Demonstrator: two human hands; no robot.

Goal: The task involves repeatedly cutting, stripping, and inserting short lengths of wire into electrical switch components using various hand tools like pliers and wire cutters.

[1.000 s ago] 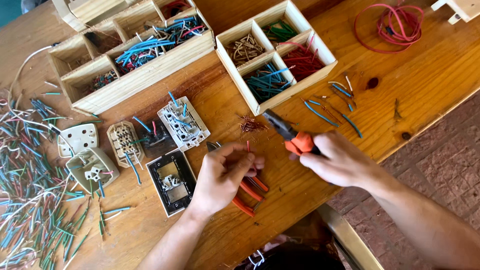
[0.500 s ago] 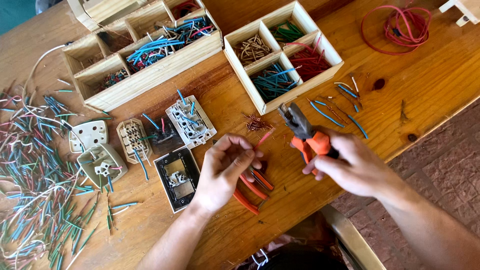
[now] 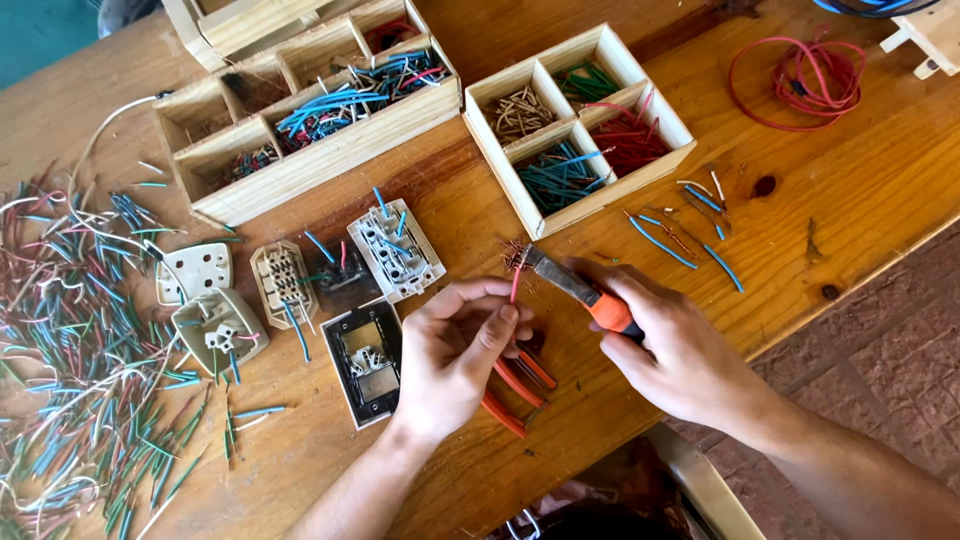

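Two hands over wooden table (image 3: 860, 215) — left hand (image 3: 452, 352) pinching red wire piece (image 3: 516, 285), right hand (image 3: 675, 345) gripping orange-handled pliers (image 3: 575, 287), jaws at wire's tip.

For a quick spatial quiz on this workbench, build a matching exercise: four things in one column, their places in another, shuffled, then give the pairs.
Things:
1. red wire coil
2. orange-handled pliers
3. pile of cut wire pieces
4. square four-compartment tray

Places:
A. in the right hand
B. far right of the table, beyond the tray
C. spread over the table's left end
D. middle of the table, just beyond both hands

Pairs: 1-B, 2-A, 3-C, 4-D
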